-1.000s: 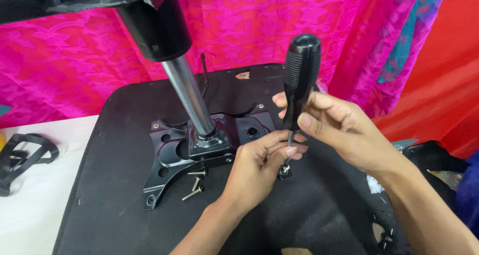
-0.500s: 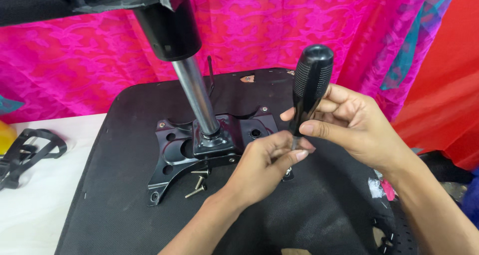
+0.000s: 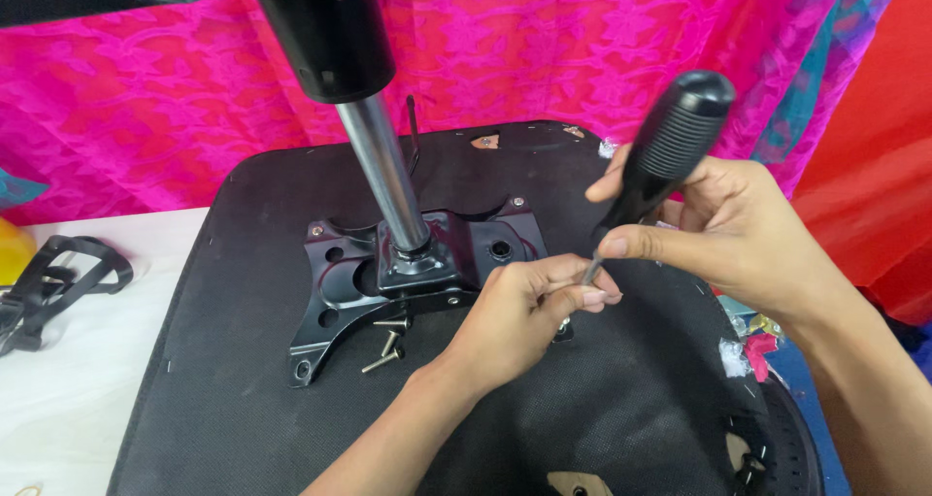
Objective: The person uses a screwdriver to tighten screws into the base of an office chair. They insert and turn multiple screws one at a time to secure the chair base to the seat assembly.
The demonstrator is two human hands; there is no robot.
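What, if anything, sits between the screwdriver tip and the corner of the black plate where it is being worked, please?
Only the left hand: its fingertips pinch the shaft of the screwdriver and cover the tip, so the contact point is hidden. The right hand holds the handle. The loose screws lie off to the side of the plate.

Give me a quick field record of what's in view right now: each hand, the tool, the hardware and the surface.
left hand: fingertips pinched around the screwdriver shaft near its tip, low over the seat
right hand: gripping the screwdriver by its black ribbed handle, tool tilted
mounting plate: black metal, lying on the seat underside, steel gas-lift column rising from its centre
loose screws: three, beside the plate's front edge
chair seat underside: black fabric, stapled edge
plastic armrest: black, on white table at far left
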